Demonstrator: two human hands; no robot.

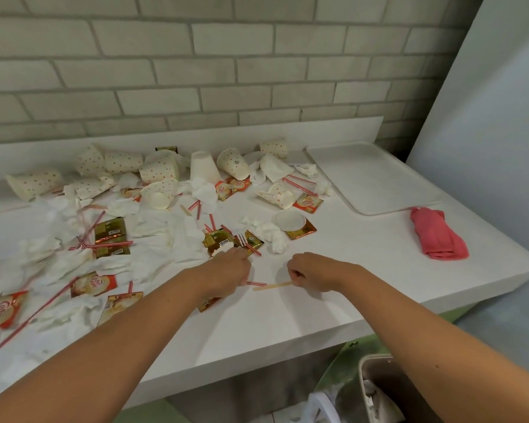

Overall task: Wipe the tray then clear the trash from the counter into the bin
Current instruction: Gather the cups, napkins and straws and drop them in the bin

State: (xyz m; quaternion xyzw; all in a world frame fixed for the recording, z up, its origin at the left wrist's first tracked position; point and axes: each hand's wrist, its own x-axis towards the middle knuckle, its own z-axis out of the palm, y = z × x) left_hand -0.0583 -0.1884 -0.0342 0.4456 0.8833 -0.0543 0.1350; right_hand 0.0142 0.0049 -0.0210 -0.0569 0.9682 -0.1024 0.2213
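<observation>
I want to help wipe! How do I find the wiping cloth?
Find the right end of the white counter, where the flat white tray lies. Just past the tray's near corner, toward you, sits a crumpled cloth. It is the only pink thing; the tissues are white.

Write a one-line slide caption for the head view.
The right hand pinches a stirrer, left hand touches trash on the counter; tray and pink cloth lie aside.

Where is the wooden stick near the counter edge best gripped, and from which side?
At its right end, from above and the right. The stick lies flat and thin on the counter, so probably only a fingertip pinch at an end gets under it. The right hand pinches that end, and a straw crowds the left end.
</observation>
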